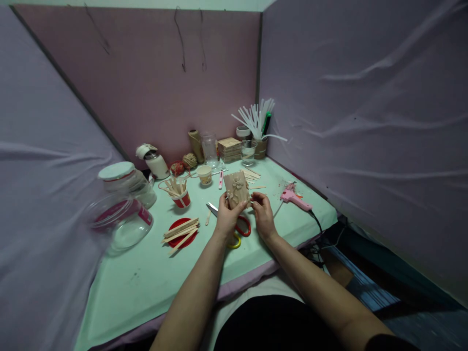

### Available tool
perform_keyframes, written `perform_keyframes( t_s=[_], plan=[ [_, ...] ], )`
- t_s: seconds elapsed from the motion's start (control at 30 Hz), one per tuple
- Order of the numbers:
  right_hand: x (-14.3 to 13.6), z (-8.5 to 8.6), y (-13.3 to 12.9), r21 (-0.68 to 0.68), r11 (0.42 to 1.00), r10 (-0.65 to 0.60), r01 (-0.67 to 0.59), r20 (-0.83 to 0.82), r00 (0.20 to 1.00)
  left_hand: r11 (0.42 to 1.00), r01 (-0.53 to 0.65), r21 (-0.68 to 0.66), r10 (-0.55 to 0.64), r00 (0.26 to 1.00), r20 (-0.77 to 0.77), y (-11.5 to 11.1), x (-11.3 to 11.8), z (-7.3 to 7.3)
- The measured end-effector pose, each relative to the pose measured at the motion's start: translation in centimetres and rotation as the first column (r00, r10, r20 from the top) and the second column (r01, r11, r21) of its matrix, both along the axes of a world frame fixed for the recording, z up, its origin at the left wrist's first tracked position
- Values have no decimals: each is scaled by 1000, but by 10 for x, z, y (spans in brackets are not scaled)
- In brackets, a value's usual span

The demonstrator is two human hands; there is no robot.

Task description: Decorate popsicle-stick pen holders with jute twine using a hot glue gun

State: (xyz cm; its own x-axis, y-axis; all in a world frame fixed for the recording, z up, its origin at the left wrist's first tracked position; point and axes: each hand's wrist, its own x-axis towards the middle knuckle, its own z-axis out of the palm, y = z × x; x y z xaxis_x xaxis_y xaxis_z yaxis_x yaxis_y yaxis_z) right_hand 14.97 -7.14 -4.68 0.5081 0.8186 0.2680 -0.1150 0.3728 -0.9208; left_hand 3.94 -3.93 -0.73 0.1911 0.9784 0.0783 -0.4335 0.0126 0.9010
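Observation:
My left hand (229,217) is closed around the lower left of a small craft-stick box (236,187), its thumb across the bottom front. Raised flower shapes made of pale wooden pieces decorate the face toward me. At the box's lower right edge, my right hand (263,214) has thumb and fingertips pinched together on it; whether a tiny piece sits between them is hard to see. Scissors (244,226) with red and yellow handles lie on the table beneath my hands, partly hidden by the left one. A loose craft stick (208,217) is left of the blades.
A pink glue gun (296,199) with a cord lies right. Craft sticks (183,231) rest on a red lid (178,242), left, near a paper cup (181,199) of sticks. Clear plastic jars (135,229) stand far left. Twine, stacked wood squares (229,150) and glue sticks (256,119) line the back.

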Motion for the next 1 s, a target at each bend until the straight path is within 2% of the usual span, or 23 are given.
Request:
perform_keyframes(
  t_s=[0.13, 0.33, 0.4, 0.5, 0.63, 0.73, 0.83, 1.0],
  plan=[
    [-2, 3, -2, -3, 1000, 23, -23, 0, 1000, 999, 26, -20, -25, 999, 38, 0, 0, 1],
    [2, 18, -6, -35, 998, 44, -45, -20, 999, 968, 199, -155, -167, 966, 196, -1, -5, 10],
    [11, 31, -3, -78, 994, 69, -72, -42, 997, 946, 259, -196, -208, 947, 245, -1, -7, 12],
    [30, 60, 9, -186, 961, 194, -204, -71, 978, 898, 359, -255, -271, 907, 324, -1, -11, 14],
    [53, 104, 35, -359, 842, 403, -404, -80, 912, 819, 456, -350, -280, 848, 449, -1, -15, 19],
    [58, 128, 55, -463, 764, 488, -450, -43, 872, 783, 487, -387, -270, 827, 493, -1, -18, 23],
    [54, 142, 70, -535, 714, 545, -451, 21, 838, 790, 485, -376, -280, 830, 482, 1, -19, 23],
    [41, 150, 79, -586, 696, 590, -416, 135, 796, 879, 383, -284, -272, 892, 360, 3, -16, 15]
  ],
)
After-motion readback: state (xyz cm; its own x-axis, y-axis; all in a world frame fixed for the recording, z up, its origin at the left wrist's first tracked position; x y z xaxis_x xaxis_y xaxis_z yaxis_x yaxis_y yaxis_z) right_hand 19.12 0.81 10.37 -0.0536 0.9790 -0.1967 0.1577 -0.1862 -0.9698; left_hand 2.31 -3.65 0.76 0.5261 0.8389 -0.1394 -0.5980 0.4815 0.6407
